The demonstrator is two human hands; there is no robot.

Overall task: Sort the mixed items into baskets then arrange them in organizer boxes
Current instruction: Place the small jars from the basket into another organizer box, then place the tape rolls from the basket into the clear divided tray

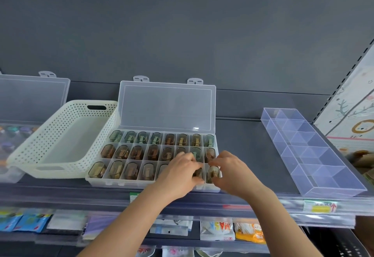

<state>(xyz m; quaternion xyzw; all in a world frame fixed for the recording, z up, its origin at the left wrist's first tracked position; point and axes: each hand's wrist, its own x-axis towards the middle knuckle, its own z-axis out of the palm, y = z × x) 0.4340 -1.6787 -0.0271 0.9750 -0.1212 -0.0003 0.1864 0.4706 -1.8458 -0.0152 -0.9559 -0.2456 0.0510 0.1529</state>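
A clear organizer box [105,177] with its lid [168,107] raised stands on the dark shelf, its three rows of compartments filled with small tinted capsule-shaped items. My left hand [180,171] curls over the front row near the right end and grips one item, which is mostly hidden. My right hand [228,169] pinches the item [213,172] in the front right corner compartment. A cream perforated basket [60,135] lies tilted to the left of the box.
A second clear box [30,95] with small coloured items stands at the far left. At the right is a long clear divider tray [311,151]. The shelf's front rail [81,198] carries price tags, with packets hanging below.
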